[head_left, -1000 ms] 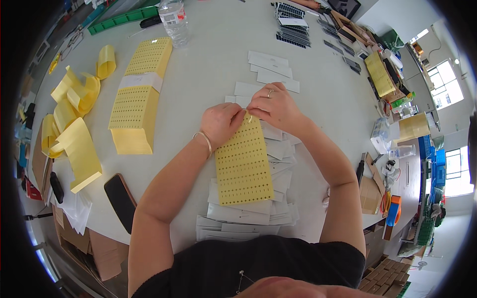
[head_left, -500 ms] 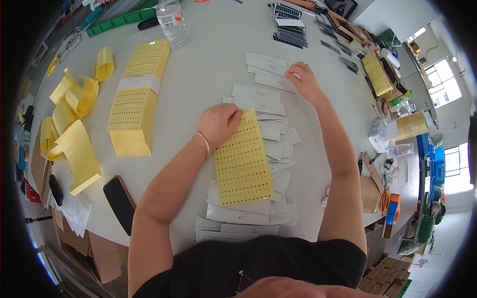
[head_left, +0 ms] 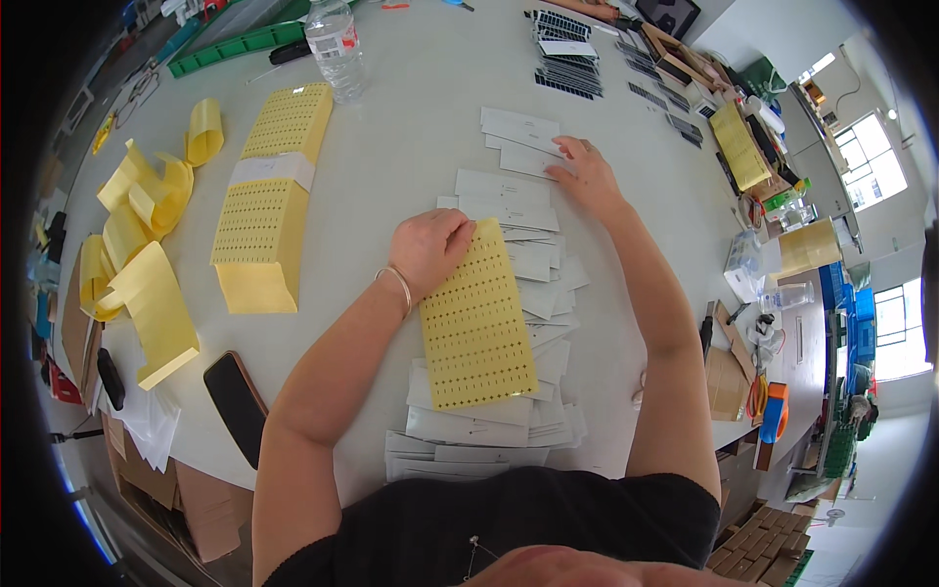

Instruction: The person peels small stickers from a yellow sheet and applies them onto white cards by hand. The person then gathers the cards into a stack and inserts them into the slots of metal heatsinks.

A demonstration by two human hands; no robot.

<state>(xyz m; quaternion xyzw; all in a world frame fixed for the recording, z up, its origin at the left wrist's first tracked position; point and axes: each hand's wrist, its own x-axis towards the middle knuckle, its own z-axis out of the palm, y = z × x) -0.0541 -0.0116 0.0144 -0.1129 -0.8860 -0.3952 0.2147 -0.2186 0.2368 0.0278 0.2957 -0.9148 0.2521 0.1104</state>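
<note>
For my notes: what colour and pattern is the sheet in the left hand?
The sheet is yellow with rows of dark marks, clearest in head view.

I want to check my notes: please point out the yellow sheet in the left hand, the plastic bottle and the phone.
Yellow sheet (head_left: 480,318): head view, middle of its marked face.
Plastic bottle (head_left: 336,61): head view, clear side of its body.
Phone (head_left: 236,409): head view, middle of its black face.

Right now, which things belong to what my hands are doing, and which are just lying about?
Seemingly in use:
yellow sheet, held by your left hand
white cards, near your right hand
yellow stack

Probably just lying about:
black phone
clear bottle
green tray
</note>
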